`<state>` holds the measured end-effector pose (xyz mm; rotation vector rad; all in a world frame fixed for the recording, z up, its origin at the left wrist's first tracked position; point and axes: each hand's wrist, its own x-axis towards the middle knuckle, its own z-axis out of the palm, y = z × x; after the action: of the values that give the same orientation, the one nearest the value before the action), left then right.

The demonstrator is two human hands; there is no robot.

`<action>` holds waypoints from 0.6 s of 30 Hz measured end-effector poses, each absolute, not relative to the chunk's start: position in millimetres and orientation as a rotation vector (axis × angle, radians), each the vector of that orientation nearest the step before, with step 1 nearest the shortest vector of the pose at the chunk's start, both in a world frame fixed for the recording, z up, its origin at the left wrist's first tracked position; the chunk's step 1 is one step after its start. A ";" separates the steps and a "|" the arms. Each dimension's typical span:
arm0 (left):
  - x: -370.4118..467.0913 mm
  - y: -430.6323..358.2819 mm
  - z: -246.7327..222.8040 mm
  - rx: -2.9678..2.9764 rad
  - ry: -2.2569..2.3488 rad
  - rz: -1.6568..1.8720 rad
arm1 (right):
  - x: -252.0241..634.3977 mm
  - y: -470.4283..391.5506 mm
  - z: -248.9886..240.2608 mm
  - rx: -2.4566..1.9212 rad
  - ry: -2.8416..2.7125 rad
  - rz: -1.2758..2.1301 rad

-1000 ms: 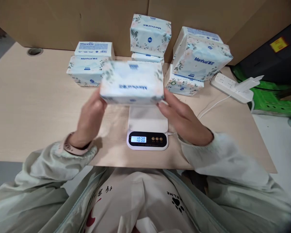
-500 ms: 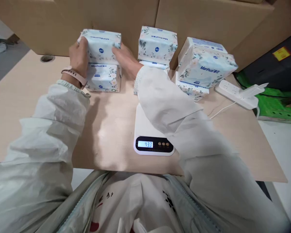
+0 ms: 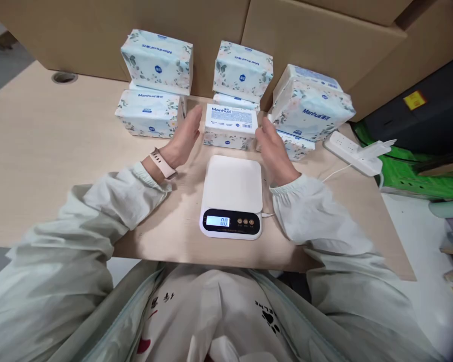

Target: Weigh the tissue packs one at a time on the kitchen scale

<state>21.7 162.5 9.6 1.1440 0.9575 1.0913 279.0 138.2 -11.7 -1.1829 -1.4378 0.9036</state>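
Tissue pack point(image 3: 231, 123) just beyond the scale point(image 3: 233, 183), long axis crosswise to it.
Left hand point(image 3: 184, 138), off the scale's far left corner: released, apart from pack. Right hand point(image 3: 274, 151), off far right corner: nearer, unclenched, contact undetermined.

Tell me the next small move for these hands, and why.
Probably close the left hand and right hand onto the front middle pack: they flank it, the left slightly apart from its side, and the nearby scale reads 0.0.
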 end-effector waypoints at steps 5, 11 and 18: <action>32.9 156.1 25.2 1.113 0.988 0.974 | 260.2 136.5 1.4 -1.307 -1.213 1.242; 3.9 62.9 76.5 1.416 0.712 1.005 | 269.2 32.2 68.6 -1.023 -1.370 1.198; -8.9 -13.2 71.2 1.372 0.780 0.802 | 294.6 -50.3 66.8 -0.960 -1.363 1.229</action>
<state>-8.9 -13.2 71.2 1.3721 0.7804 0.8020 294.6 -50.3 66.8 -0.9600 -1.3626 1.2287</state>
